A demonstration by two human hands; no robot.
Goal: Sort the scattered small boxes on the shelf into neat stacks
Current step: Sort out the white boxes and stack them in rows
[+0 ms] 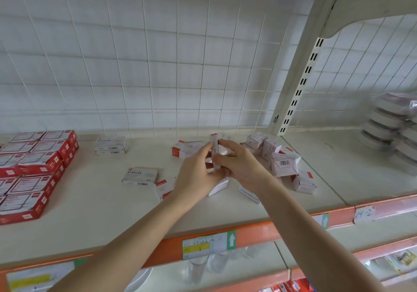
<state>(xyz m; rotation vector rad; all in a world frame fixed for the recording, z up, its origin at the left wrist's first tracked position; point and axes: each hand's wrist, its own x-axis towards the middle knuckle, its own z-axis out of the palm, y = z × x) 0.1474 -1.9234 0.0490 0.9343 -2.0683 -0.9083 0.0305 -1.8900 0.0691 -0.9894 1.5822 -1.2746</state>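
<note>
Both my hands meet over the middle of the cream shelf (94, 201). My left hand (196, 174) and my right hand (239, 165) together hold a small white box with a red end (214, 149), standing on edge between the fingers. Under and around them lie more small white-and-red boxes, one at the back (182, 149) and one by my left wrist (163, 186). A loose heap of the same boxes (282, 158) sits to the right. A white staples box (140, 176) lies alone to the left, and a short stack of staples boxes (111, 145) stands behind it.
Larger red boxes (33, 172) fill the shelf's left end in rows. A wire grid (158, 66) backs the shelf. A slotted upright post (297, 88) divides it from the right bay, where wrapped round packs (392, 131) are piled. An orange price rail (171, 246) runs along the front edge.
</note>
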